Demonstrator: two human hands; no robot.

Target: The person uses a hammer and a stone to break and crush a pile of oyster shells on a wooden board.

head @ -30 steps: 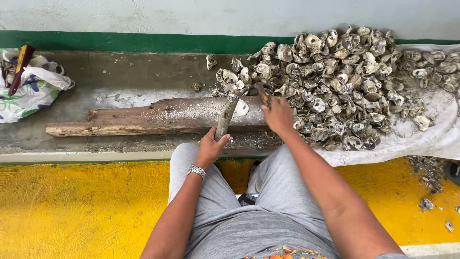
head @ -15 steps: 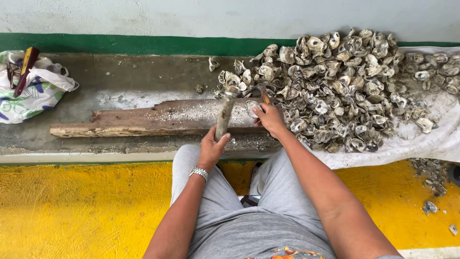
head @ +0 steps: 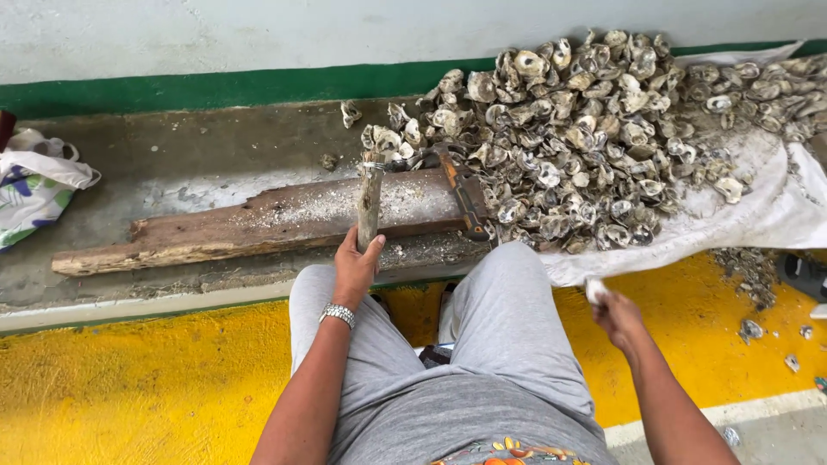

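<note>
My left hand (head: 355, 269) grips the lower end of a grey wooden-handled tool (head: 370, 200) that stands upright against a long weathered wooden plank (head: 258, 222). My right hand (head: 613, 314) is pulled back beside my right knee, closed on a small pale oyster shell (head: 595, 289). A big heap of oyster shells (head: 594, 138) lies on a white cloth (head: 775, 215) beyond the plank's right end. A knife with an orange handle (head: 461, 191) rests across the plank near the heap.
A white patterned bag (head: 34, 185) sits at the far left on the grey concrete ledge (head: 198, 155). The ground by my legs is painted yellow (head: 129, 387). Shell bits (head: 758, 284) are scattered at the right. A green stripe (head: 215, 86) runs along the wall.
My right hand has left the plank and heap and swung back to my right side with a shell in it. The left hand stays on the tool. The knife now lies on the plank.
</note>
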